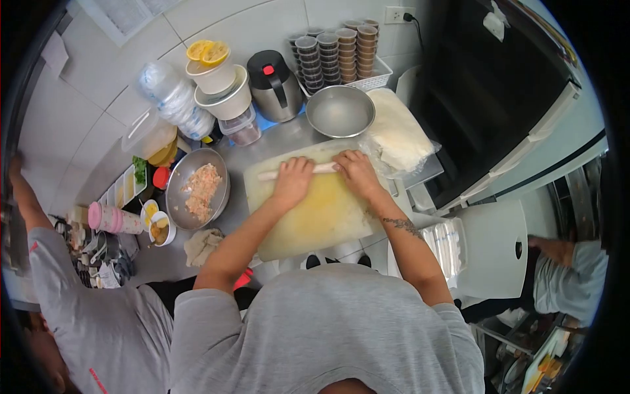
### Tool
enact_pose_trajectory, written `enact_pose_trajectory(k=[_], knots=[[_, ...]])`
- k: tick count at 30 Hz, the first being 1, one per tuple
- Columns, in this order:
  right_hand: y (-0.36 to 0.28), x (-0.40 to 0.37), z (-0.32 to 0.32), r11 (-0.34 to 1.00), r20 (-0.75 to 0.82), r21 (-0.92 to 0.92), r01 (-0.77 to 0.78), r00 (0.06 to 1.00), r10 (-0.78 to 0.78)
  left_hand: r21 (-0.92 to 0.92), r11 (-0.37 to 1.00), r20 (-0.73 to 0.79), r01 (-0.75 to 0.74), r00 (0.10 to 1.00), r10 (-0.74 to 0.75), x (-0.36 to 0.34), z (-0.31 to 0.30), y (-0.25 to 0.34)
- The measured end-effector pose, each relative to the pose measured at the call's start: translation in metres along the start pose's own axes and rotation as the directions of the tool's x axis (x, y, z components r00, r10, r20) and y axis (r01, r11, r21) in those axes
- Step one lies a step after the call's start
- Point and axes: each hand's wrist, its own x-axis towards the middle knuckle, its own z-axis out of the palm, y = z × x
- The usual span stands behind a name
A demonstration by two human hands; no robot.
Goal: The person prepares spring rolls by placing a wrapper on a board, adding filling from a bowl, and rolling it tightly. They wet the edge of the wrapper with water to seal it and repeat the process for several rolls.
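A pale rolled wrapper (320, 169) lies across the far part of a yellowish cutting board (328, 220). My left hand (293, 179) presses down on the roll's left half, fingers curled over it. My right hand (355, 171) presses on its right half. Only the roll's left tip and a short middle stretch show between and beside the hands. A metal bowl of pinkish minced filling (199, 188) stands to the left of the board. A bag with a stack of white wrappers (398, 134) lies to the right, beyond my right hand.
An empty steel bowl (340, 110), a black-lidded thermos jug (273, 85), stacked sauce cups (338, 52) and white tubs (223, 88) stand at the back. Small sauce bowls (159, 226) and a rag (202, 244) lie left. Another person in grey (85, 315) stands left; one more stands at the right (567, 279).
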Motion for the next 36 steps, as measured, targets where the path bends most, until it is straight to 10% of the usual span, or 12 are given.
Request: enact_pose_trajectory(k=[6,24,36], knots=[[-0.030,-0.001,0.022,0.948,-0.155,-0.255,0.193,0.959,-0.237,0.078,0.988,-0.123,0.131,0.985,-0.121,-0.030,-0.025,-0.033],[-0.013,0.025,0.016,0.986,0.074,-0.012,0.165,0.984,-0.163,0.065,0.998,0.008,0.000,1.000,0.000,0.003,-0.006,-0.022],[0.011,0.020,0.014,0.981,-0.058,-0.133,0.142,0.987,-0.151,0.077,0.995,-0.024,0.066,0.998,-0.064,0.002,-0.009,-0.037]])
